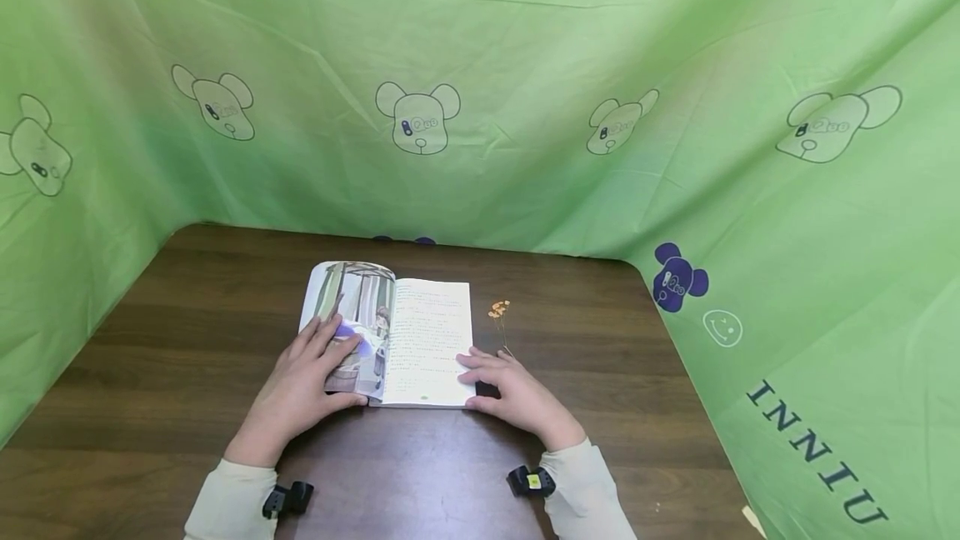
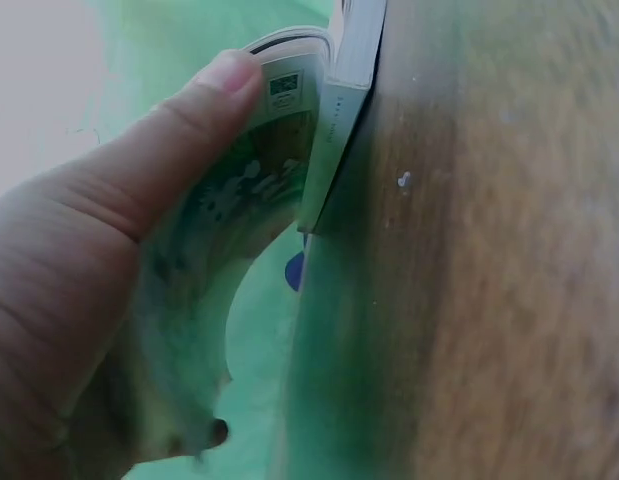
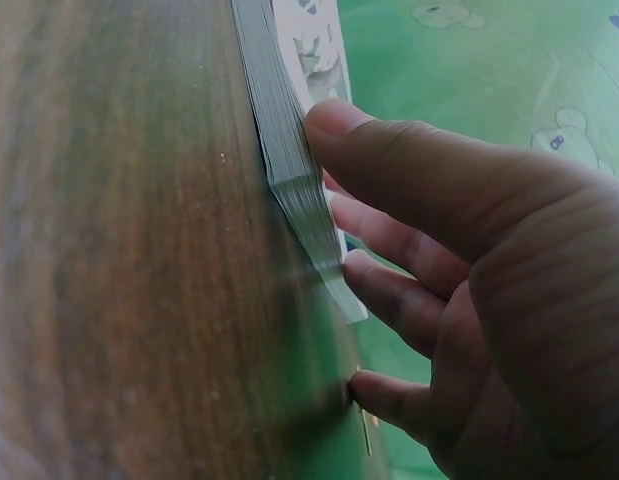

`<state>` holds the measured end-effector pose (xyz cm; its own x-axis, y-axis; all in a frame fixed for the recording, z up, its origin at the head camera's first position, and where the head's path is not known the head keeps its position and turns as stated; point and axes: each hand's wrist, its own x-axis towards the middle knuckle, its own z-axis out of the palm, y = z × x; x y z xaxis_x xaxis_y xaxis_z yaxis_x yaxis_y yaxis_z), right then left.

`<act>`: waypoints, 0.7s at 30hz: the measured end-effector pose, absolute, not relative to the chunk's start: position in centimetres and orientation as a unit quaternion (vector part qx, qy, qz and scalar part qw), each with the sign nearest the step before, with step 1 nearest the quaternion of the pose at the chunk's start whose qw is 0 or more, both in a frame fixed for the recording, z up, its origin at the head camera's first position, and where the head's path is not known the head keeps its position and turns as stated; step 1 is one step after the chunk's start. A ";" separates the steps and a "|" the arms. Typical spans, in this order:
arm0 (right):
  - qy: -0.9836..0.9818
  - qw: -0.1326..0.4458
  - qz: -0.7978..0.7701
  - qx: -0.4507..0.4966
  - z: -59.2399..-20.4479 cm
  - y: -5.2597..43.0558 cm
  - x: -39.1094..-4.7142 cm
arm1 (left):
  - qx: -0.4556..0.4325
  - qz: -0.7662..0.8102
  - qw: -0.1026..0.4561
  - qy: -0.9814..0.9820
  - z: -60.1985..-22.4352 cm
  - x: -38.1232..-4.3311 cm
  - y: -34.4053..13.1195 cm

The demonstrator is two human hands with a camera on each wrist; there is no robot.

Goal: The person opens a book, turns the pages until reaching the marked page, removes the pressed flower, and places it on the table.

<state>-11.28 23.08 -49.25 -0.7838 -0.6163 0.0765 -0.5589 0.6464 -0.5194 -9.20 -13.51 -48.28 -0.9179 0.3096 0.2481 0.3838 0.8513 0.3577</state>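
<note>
An open book lies on the table, its left side a colour illustration (image 1: 363, 290) and its right side a printed text page (image 1: 427, 332). My left hand (image 1: 300, 382) rests over the picture page with fingers spread, the thumb reaching toward the bottom of the spine. In the left wrist view the curved cover (image 2: 279, 150) arches up off the table beneath that thumb. The right hand (image 1: 521, 394) touches the text page's lower right edge with loosely bent fingers. In the right wrist view its thumb lies at the corner of the thick page block (image 3: 274, 120).
A small sprig of dried orange flowers (image 1: 498, 309) lies just right of the book, its stem running toward the right fingers. The brown wooden table (image 1: 187, 315) is bordered by a green printed curtain (image 1: 525, 40). Black wrist cameras (image 1: 531, 481) sit at both sleeves.
</note>
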 end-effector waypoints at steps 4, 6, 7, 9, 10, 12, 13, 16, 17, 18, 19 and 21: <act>0.907 0.053 -0.263 -0.324 -49.2 23.0 -11.2 | -0.188 -0.178 0.143 -0.955 -47.9 -9.3 -13.6; 0.908 0.053 -0.262 -0.324 -49.2 23.0 -11.2 | -0.197 -0.171 0.172 -0.950 -47.7 -9.3 -13.7; 0.907 0.054 -0.263 -0.323 -49.2 23.0 -11.2 | -0.203 -0.169 0.186 -0.946 -47.6 -9.3 -13.7; 0.908 0.055 -0.263 -0.323 -49.2 23.0 -11.2 | -0.220 -0.171 0.215 -0.936 -47.4 -9.3 -13.9; 0.907 0.056 -0.264 -0.322 -49.1 23.0 -11.2 | -0.229 -0.175 0.229 -0.930 -47.4 -9.3 -14.0; 0.907 0.057 -0.265 -0.322 -49.1 23.0 -11.2 | -0.247 -0.190 0.254 -0.916 -47.2 -9.3 -14.2; 0.907 0.058 -0.267 -0.321 -49.1 23.0 -11.3 | -0.255 -0.200 0.266 -0.908 -47.2 -9.4 -14.2; 0.906 0.058 -0.268 -0.321 -49.1 23.1 -11.3 | -0.268 -0.232 0.292 -0.888 -47.1 -9.5 -14.3; 0.906 0.058 -0.269 -0.321 -49.1 23.1 -11.3 | -0.269 -0.242 0.296 -0.884 -47.0 -9.5 -14.3; 0.906 0.059 -0.269 -0.322 -49.1 23.1 -11.3 | -0.269 -0.251 0.298 -0.881 -47.1 -9.5 -14.3; 0.906 0.060 -0.269 -0.322 -49.1 23.1 -11.3 | -0.265 -0.258 0.297 -0.880 -47.1 -9.5 -14.2; 0.906 0.062 -0.268 -0.322 -49.0 23.1 -11.3 | -0.253 -0.272 0.287 -0.883 -47.0 -9.4 -14.1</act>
<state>-11.33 23.14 -49.04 -0.7849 -0.6167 0.0605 -0.5501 0.6485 -0.5261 -9.38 -14.09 -47.05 -0.7072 0.2905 0.6446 0.6025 0.7246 0.3345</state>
